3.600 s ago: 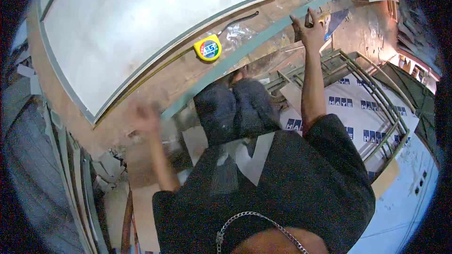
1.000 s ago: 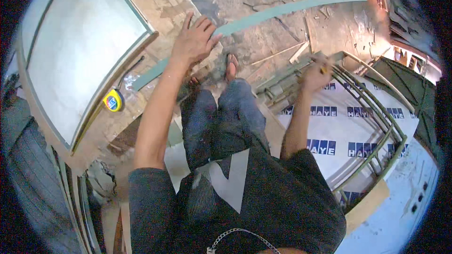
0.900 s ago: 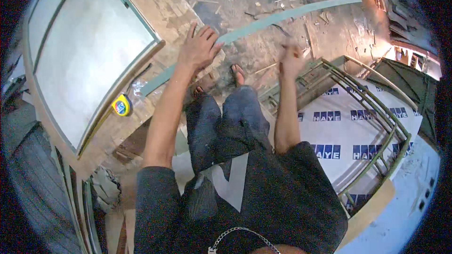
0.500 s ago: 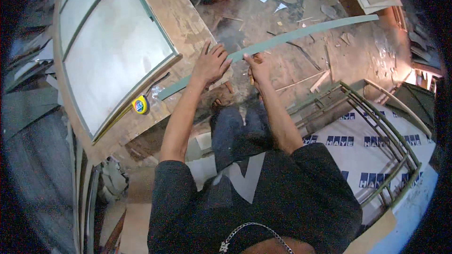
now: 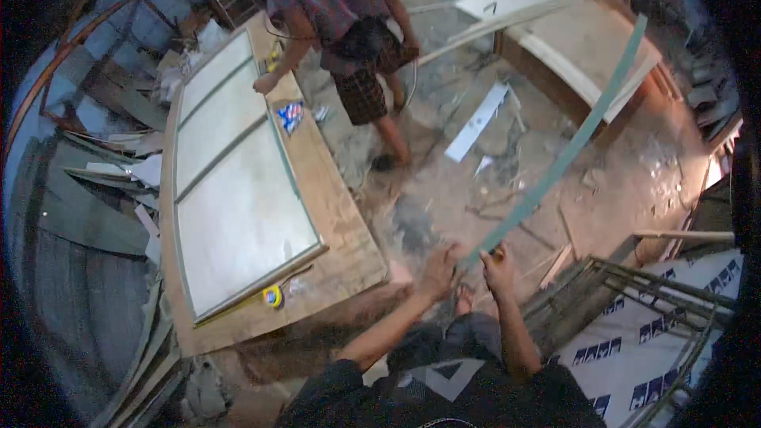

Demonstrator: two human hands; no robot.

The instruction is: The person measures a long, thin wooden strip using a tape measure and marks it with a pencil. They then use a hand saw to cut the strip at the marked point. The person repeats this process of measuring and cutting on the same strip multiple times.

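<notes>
strip of flat green stock is slanting up to the right across my feed, its lower end sitting between the two hands and its far end showing in front of a brown boxy piece. i am seeing the right hand just beside that lower end, fingers bent inward with something small and dark at the tips; i cannot tell whether it is gripping the strip. the left hand is sitting just left of the end, fingers partly bent and blurred, so i cannot tell if it is holding anything. a yellow tape measure is lying on a wooden tabletop, near the lower edge of a white framed panel. beyond, a co-worker is standing beside the tabletop.
</notes>
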